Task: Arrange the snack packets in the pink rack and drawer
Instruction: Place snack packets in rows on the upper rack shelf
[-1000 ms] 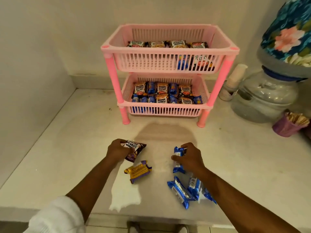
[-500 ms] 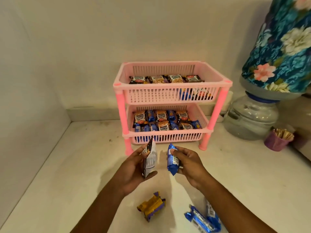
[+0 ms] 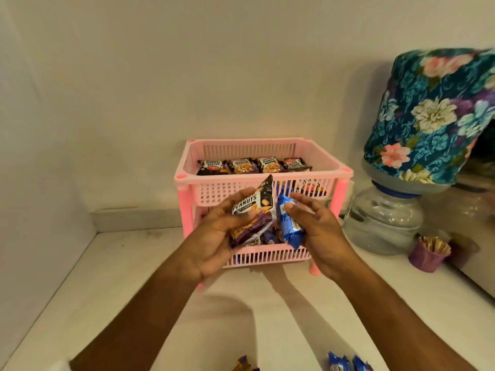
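At the near edge of the surface [image 3: 107, 290], well short of the fingers, lie the tips of a yellow packet [image 3: 244, 366] and two blue packets [image 3: 348, 364], cut off by the frame.

Farther out, both hands are raised in front of the rack [image 3: 263, 180]. The left hand [image 3: 214, 242] holds a peanut packet [image 3: 255, 210] upright and tilted: its fingers curl behind the packet and the thumb presses on its lower front, so the packet's pointed top corner stands above the fingertips. The right hand [image 3: 318, 231] holds a blue pack [image 3: 289, 223] just right of the peanut packet, the two wrappers touching or nearly so. The thumb lies on the blue pack's upper face and the fingers bend loosely behind it; its lower end hangs below the thumb.

Directly behind the fingers stands the pink rack with two slatted tiers. The lower tier is mostly hidden by the hands; a few packets show between the two held wrappers. In the upper tier, beyond and above the fingertips, a row of peanut packs [image 3: 253, 166] lies along the back, and more wrappers show through the front slats at the right.

Right of the right hand's fingers, a purple cup [image 3: 426, 257] of sticks stands near a water jug [image 3: 383, 220] under a floral cover [image 3: 434, 113].
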`<action>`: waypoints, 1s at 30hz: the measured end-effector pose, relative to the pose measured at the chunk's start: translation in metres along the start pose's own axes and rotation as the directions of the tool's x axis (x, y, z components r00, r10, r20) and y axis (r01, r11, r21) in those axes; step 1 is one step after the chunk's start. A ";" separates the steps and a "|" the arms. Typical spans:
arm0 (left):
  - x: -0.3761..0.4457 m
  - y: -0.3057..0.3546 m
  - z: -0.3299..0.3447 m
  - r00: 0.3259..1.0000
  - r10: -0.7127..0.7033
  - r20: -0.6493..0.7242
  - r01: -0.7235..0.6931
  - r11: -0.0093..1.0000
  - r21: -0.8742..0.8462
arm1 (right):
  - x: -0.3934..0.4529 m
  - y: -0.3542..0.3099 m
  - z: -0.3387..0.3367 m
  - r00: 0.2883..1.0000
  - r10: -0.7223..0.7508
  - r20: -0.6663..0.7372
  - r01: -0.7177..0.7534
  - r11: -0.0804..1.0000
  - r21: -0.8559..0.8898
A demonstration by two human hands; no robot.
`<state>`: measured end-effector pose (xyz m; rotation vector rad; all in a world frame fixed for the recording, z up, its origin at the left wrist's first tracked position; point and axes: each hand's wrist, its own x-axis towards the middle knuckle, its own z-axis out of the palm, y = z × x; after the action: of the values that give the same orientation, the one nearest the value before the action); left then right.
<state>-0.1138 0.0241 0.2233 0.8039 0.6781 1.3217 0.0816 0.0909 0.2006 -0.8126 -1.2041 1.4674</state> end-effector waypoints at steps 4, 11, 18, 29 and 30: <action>0.021 0.044 0.016 0.979 0.173 -0.109 -0.128 0.933 0.338 | 0.023 -0.045 0.002 0.993 -0.116 0.036 0.117 0.993 -0.017; 0.072 0.095 0.026 0.914 0.365 -0.178 -0.161 0.727 0.667 | 0.089 -0.105 0.020 0.994 0.013 0.110 -0.011 1.000 -0.018; 0.131 0.109 0.001 0.936 0.209 -0.282 0.081 0.652 0.753 | 0.153 -0.100 0.050 0.984 0.161 0.076 -0.143 0.969 -0.200; 0.171 0.108 -0.037 0.896 0.091 -0.434 0.332 0.510 0.794 | 0.216 -0.040 0.068 0.961 0.205 0.184 0.111 0.323 -0.940; 0.172 0.106 -0.038 0.896 0.051 -0.441 0.371 0.459 0.807 | 0.216 -0.037 0.071 0.954 0.235 0.185 0.113 0.291 -0.950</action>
<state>-0.1812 0.2060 0.2924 1.2472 1.8522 0.8771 -0.0264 0.2798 0.2768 -1.4770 -2.4136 0.7467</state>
